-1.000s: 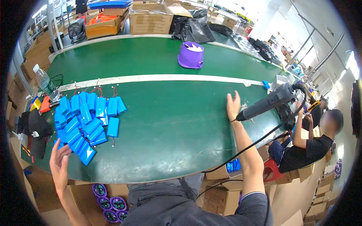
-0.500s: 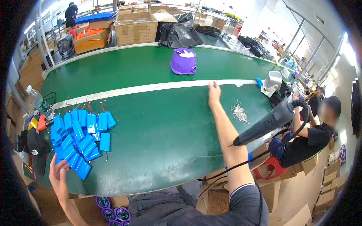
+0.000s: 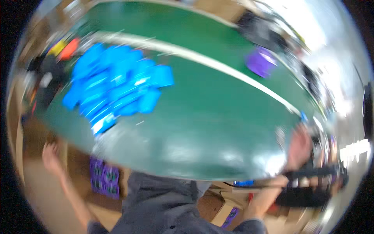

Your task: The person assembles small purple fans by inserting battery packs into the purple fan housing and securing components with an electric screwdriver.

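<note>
Hands at either end of a green table, view badly smeared

Containers first. Left carton (image 3: 104, 214), below the front edge of the table: holds purple parts (image 3: 105, 180), packed close together, dark in the middle with touches of green. Right carton (image 3: 219, 215), low and right of the person's lap: a strip of purple shows at it. Purple cup (image 3: 261, 62) stands on the far part of the table; blur hides its contents.

Table (image 3: 206, 128): green, glossy, crossed by a pale strip (image 3: 222, 70). Yellow thing (image 3: 57, 47) and orange thing (image 3: 69, 49) side by side near the left end, a black item (image 3: 52, 84) below them. Dark bag (image 3: 255, 29) at the far edge. Room to the right mostly streaks and glare.

Packs (image 3: 93, 91): bright blue, blocky, heaped and overlapping on the left half of the table, shine on several. Bits (image 3: 280, 136): small greyish smear on the right part, just beside the right hand.

Left hand (image 3: 51, 155): near the left carton, off the table's front-left edge, fingers seemingly curled; cannot tell its grip. Right hand (image 3: 300, 146): at the table's right end, too blurred to tell whether open or closed. Dark tool (image 3: 313, 172) near its wrist.
</note>
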Action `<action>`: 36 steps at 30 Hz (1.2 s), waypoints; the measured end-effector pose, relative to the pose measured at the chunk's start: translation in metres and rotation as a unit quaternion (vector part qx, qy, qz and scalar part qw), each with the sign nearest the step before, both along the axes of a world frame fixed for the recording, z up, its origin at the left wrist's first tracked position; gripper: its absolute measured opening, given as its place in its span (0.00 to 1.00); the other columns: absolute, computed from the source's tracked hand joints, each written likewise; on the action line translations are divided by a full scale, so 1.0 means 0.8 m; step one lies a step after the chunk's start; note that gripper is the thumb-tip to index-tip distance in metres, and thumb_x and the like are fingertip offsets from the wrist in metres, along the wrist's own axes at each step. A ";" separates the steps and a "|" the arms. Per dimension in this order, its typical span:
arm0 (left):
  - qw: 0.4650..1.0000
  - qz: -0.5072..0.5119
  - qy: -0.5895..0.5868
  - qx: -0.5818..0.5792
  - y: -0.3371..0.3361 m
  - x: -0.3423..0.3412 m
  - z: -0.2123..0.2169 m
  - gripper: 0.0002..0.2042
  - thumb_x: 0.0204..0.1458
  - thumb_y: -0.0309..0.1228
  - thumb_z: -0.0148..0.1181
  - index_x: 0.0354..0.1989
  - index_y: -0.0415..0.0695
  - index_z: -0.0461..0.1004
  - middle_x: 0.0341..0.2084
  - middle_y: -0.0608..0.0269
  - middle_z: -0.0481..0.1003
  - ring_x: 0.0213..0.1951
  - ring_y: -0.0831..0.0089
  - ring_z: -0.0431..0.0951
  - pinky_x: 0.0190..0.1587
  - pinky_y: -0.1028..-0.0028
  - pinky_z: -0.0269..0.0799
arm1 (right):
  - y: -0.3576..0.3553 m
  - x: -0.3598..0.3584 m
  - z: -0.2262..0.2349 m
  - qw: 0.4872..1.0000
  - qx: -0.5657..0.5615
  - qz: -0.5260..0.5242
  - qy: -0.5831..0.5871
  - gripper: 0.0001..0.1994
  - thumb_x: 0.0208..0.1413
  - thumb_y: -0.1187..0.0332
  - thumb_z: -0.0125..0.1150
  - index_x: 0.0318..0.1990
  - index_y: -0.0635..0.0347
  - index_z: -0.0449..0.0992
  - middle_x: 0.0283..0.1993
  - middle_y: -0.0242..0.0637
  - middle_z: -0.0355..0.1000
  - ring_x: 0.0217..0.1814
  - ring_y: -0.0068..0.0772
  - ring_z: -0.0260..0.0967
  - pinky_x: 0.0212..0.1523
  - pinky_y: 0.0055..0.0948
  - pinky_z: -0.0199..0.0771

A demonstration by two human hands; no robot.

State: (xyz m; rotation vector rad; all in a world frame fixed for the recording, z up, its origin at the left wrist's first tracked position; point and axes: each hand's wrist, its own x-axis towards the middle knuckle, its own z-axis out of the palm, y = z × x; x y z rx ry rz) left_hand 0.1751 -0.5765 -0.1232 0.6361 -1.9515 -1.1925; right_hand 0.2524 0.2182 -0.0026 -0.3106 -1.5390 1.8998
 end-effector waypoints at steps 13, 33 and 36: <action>0.855 0.126 -0.302 0.402 -0.007 0.218 -0.408 0.08 0.48 0.24 0.48 0.21 0.41 0.71 0.12 0.60 0.68 0.11 0.73 0.64 0.11 0.73 0.57 | -0.123 -0.019 0.023 0.989 0.021 0.072 -0.125 0.14 0.52 0.63 0.51 0.43 0.61 0.69 0.42 0.40 0.66 0.44 0.36 0.62 0.47 0.38 0.59; 0.589 0.202 -0.055 0.781 0.028 -0.011 -0.719 0.08 0.53 0.33 0.51 0.37 0.43 0.70 0.31 0.64 0.72 0.38 0.67 0.71 0.35 0.66 0.73 | -0.404 -0.219 0.143 0.945 0.307 -0.104 0.036 0.10 0.46 0.63 0.55 0.34 0.58 0.73 0.29 0.32 0.68 0.30 0.29 0.64 0.32 0.30 0.64; 0.529 0.224 0.012 0.819 0.002 -0.018 -0.763 0.12 0.54 0.30 0.50 0.45 0.41 0.67 0.40 0.58 0.70 0.48 0.63 0.69 0.42 0.59 0.75 | -0.429 -0.256 0.131 0.949 0.301 -0.083 0.047 0.10 0.46 0.62 0.55 0.34 0.58 0.73 0.28 0.32 0.68 0.30 0.29 0.65 0.31 0.30 0.64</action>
